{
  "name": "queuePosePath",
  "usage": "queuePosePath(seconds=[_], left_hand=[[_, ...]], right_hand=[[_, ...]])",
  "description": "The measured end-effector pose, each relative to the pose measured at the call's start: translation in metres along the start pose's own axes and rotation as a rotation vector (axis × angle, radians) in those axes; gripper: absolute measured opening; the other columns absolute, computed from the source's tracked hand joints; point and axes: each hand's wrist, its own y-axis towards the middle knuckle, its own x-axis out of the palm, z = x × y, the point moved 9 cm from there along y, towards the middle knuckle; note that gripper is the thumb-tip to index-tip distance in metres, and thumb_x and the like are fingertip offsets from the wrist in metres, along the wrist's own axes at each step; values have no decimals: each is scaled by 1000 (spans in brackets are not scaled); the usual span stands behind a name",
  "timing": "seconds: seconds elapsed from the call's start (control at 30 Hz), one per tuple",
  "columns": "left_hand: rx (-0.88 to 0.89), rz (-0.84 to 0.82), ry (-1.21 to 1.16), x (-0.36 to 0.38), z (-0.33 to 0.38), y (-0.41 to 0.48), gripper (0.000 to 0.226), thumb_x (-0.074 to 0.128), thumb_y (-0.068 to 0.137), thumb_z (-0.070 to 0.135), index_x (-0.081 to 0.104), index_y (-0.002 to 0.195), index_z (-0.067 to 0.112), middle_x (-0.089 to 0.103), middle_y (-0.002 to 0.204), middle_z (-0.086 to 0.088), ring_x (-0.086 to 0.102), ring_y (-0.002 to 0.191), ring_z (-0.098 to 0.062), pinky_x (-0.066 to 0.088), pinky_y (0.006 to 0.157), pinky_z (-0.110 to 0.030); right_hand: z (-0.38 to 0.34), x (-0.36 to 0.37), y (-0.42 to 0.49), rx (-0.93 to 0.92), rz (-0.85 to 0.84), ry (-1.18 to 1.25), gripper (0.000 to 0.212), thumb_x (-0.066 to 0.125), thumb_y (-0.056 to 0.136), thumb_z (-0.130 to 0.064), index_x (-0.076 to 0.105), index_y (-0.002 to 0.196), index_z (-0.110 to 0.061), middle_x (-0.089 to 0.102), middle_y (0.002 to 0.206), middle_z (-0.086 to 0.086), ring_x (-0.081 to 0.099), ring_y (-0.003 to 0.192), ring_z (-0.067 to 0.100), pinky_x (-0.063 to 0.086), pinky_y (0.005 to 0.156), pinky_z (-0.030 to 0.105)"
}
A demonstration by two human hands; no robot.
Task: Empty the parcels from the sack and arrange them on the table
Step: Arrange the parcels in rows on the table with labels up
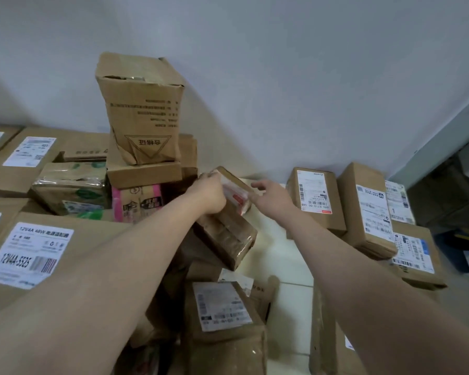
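Parcel (225,228), taped brown box, tilted in mid-pile: your left hand (210,196) has its grip clamped on the upper end; your right hand (271,201) hovers beside it, grip released. Sack not in view. Many parcels already sit on the worktop (282,255); remaining count unknown. Legible: "12V4A-5525" on the left box label (29,254).

A tall carton (141,109) stands atop a flat box (144,173) at upper centre; labelled parcels (368,209) line the table (287,255) at right.
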Motion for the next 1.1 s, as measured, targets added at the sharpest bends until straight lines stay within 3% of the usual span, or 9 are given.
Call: queuePosePath(seconds=[0.1,0.2,0.3,0.5,0.6,0.7,0.83,1.0,1.1], left_hand=[[6,-12,124,20,-4,9,58,47,92,14,31,148,16,46,142,-13,49,126,-33,46,93,-39],[-82,35,109,24,-13,16,44,54,91,17,44,134,14,58,123,-11,59,107,-29,47,73,-36],[-167,91,-37,27,-22,23,55,58,90,14,39,141,16,55,130,-12,56,117,-31,50,86,-40],[-233,127,-469,25,-19,23,48,41,100,11,32,147,5,46,141,-17,51,123,-32,45,94,-34],[-217,72,-786,40,-6,25,44,37,102,16,39,146,12,52,137,-12,55,117,-29,48,94,-37],[-105,38,-856,49,17,25,36,41,100,16,56,133,17,64,124,-3,62,107,-25,50,80,-33],[-30,9,-628,54,37,27,32,44,99,9,55,129,11,61,128,-6,59,108,-25,44,76,-26],[125,-48,-541,60,64,35,48,43,92,4,49,136,22,58,133,0,54,118,-24,45,100,-35],[157,-38,-536,63,66,42,61,42,87,5,42,141,32,57,136,3,53,124,-25,44,104,-40]], right_hand=[[-18,21,15,-106,-2,-115,50,66,84,-43,57,129,-25,54,134,3,51,123,24,43,97,32],[-19,59,16,-134,-121,-316,67,65,83,-49,42,139,-22,40,142,7,40,130,31,37,106,39],[-11,55,12,-99,12,-385,67,70,85,-27,35,139,-11,38,140,14,41,126,33,38,102,37],[40,26,2,265,26,621,52,58,87,-27,40,133,-10,59,126,7,61,109,21,53,95,39],[46,29,-12,318,-57,816,38,48,97,-20,43,132,-7,62,124,10,65,107,24,59,81,31],[52,26,-23,319,20,617,37,45,99,-20,40,135,-12,59,128,8,64,107,28,59,84,39],[40,4,-33,140,179,74,48,48,97,-19,32,142,-9,50,136,14,57,114,34,49,92,41],[34,-10,-42,100,293,-241,75,48,97,-15,0,154,-5,4,161,12,48,127,32,47,84,33],[30,-11,-45,40,294,-389,73,43,98,-14,-5,151,3,-4,161,15,19,147,29,50,90,32]])
